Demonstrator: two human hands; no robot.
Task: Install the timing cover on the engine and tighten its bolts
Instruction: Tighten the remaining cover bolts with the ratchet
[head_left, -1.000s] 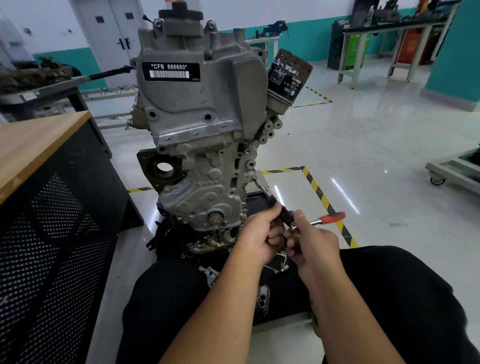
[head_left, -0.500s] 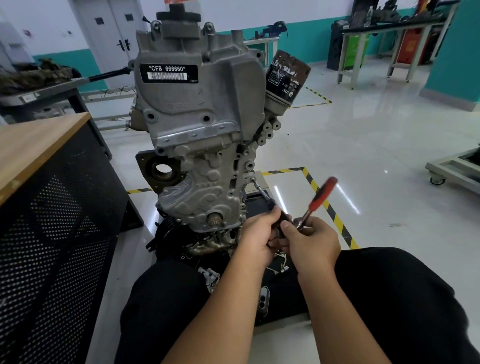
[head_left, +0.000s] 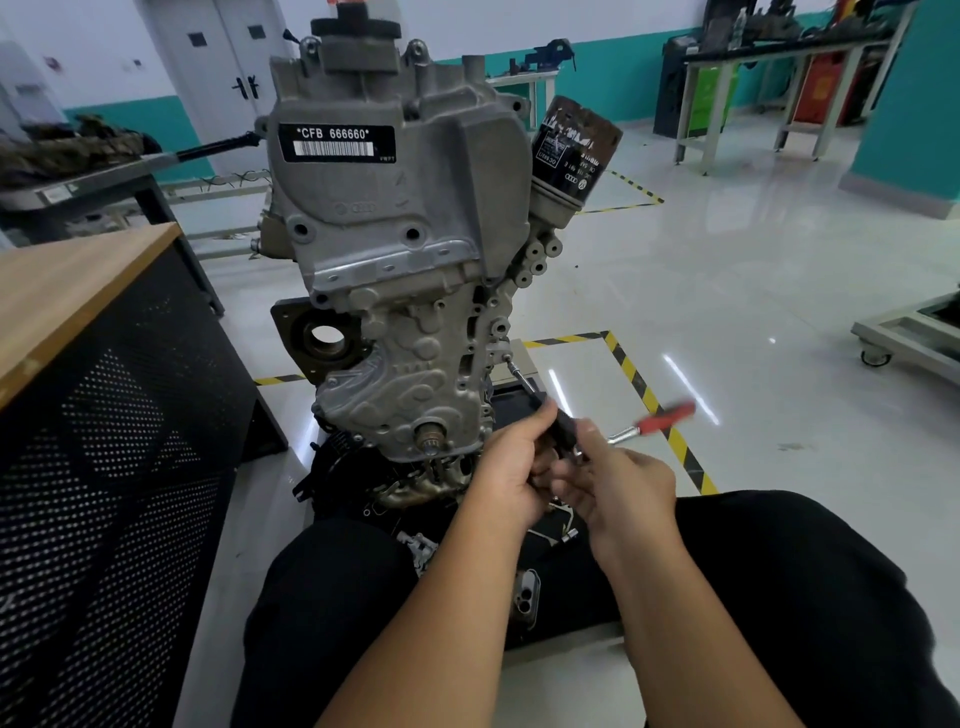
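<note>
A grey aluminium engine (head_left: 395, 218) stands upright in front of me with the ribbed timing cover (head_left: 410, 374) on its lower face. A ratchet wrench with a red handle (head_left: 667, 417) and a long black extension (head_left: 524, 385) reaches a bolt on the cover's right edge (head_left: 506, 356). My left hand (head_left: 511, 467) grips the black extension near the ratchet head. My right hand (head_left: 621, 486) holds the ratchet at its head end, and the blurred red handle sticks out to the right.
A wooden-topped bench with black perforated sides (head_left: 104, 415) stands close on the left. An oil filter (head_left: 574, 150) juts from the engine's upper right. Yellow-black floor tape (head_left: 639, 384) runs to the right. A phone (head_left: 524, 597) lies between my knees.
The red ratchet handle swung up from lying flat to the right, then came back down to the right. Both hands stayed on the tool.
</note>
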